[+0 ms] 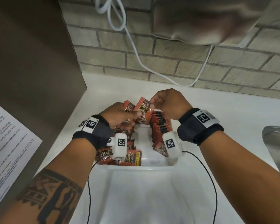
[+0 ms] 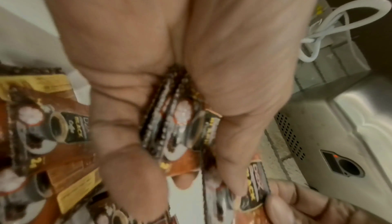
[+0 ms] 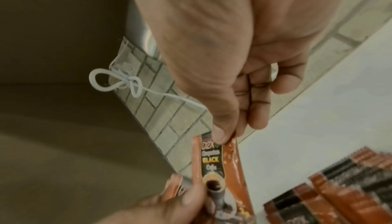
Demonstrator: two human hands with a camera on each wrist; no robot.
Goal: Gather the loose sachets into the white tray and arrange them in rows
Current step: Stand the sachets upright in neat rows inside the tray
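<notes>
My left hand (image 1: 120, 114) grips a small stack of orange-and-black coffee sachets (image 2: 176, 123) above the white tray (image 1: 158, 160). My right hand (image 1: 162, 102) pinches the top edge of the front sachet (image 1: 143, 107) between thumb and forefinger; in the right wrist view that sachet (image 3: 214, 164) hangs below the thumb. A neat row of upright sachets (image 1: 160, 126) stands along the tray's right side. Loose sachets (image 1: 129, 157) lie jumbled in the tray's left part, under my left wrist.
A brown appliance wall (image 1: 31, 70) with a printed sheet (image 1: 6, 143) rises on the left. The brick backsplash (image 1: 168, 54) carries a white cable (image 1: 136, 50). A metal sink (image 1: 276, 143) is at the right edge of the white counter (image 1: 233, 118).
</notes>
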